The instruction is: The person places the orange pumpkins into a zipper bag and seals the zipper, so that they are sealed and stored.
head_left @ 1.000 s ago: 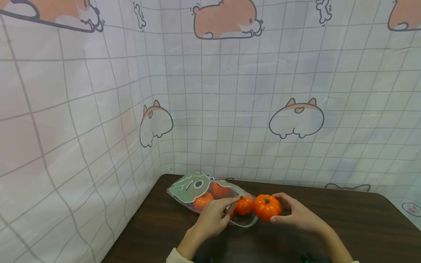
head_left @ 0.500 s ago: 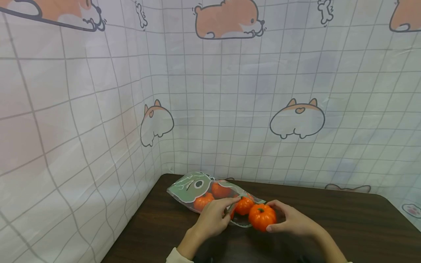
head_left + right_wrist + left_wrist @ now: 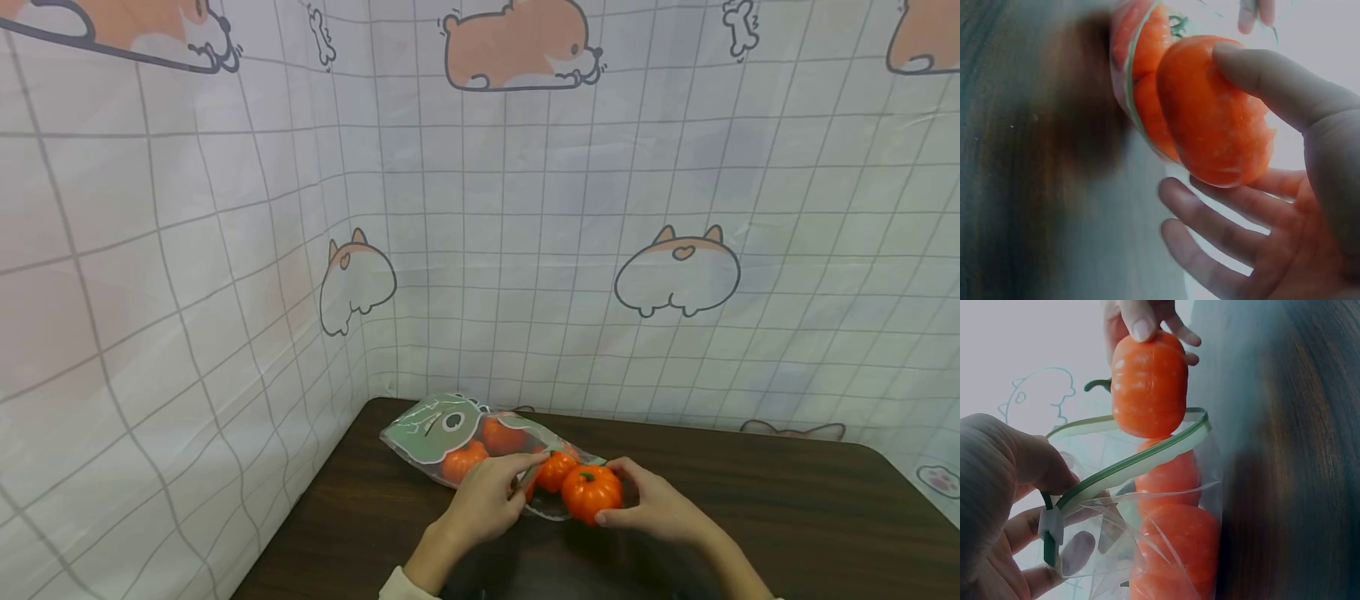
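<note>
A clear zip bag (image 3: 442, 417) with a green cartoon face lies on the table, with several small orange pumpkins (image 3: 465, 461) inside. My left hand (image 3: 487, 497) pinches the bag's rim near its white zip slider (image 3: 1052, 523). The green-edged mouth stands open in the left wrist view. My right hand (image 3: 656, 504) grips a toy pumpkin (image 3: 592, 493) with a green stem, thumb on one side and fingers on the other. In the left wrist view this pumpkin is right at the bag's mouth, overlapping its rim, close to a pumpkin (image 3: 1169, 472) within.
The dark wooden table (image 3: 750, 483) extends to the right and in front of the bag. A white gridded curtain (image 3: 525, 292) with cartoon dogs hangs behind the table and along its left side.
My right hand has brought the pumpkin left and a little down toward the bag's mouth. My left hand has stayed in place on the bag's rim.
</note>
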A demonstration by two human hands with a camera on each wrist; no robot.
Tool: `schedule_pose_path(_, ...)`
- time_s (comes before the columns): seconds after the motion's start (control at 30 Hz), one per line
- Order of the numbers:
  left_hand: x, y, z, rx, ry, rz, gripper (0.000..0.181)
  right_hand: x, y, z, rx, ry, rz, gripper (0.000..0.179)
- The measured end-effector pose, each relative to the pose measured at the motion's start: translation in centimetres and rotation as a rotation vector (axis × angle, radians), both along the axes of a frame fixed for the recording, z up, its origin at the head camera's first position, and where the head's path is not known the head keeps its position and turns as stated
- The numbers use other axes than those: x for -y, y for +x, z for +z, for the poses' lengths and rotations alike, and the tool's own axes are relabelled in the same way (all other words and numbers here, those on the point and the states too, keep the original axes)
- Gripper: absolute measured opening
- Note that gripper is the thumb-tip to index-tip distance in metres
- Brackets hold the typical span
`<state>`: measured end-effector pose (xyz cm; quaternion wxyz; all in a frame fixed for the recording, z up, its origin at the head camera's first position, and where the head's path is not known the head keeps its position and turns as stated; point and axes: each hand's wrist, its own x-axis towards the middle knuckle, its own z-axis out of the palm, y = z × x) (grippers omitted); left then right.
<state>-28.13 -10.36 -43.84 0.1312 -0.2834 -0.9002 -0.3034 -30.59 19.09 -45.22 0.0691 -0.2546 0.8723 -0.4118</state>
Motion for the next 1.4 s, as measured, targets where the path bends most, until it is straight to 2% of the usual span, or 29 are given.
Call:
schedule_pose_path(0.43,0.0,-0.2,-0.1,-0.027,-0.002,-0.02,0.064,1.4,0.0,-1.0,-0.05,0.006,-0.147,0.071)
schedule_pose_path(0.83,0.0,-0.2,-0.1,0.001,0.013,-0.044,0.065,2.4,0.2,-1.4,-0.07,0.048,-0.223,0.076)
schedule_pose_path(1.13,0.0,-0.1,0.1,-0.019,-0.001,-0.063,0.062,2.9,0.1,-1.7,-0.108,0.053,-0.294,0.081)
schedule_pose_path(1.4,-0.2,-0.2,0.0,-0.046,-0.004,-0.092,0.044,3.6,0.2,-2.2,-0.063,0.017,-0.36,0.08)
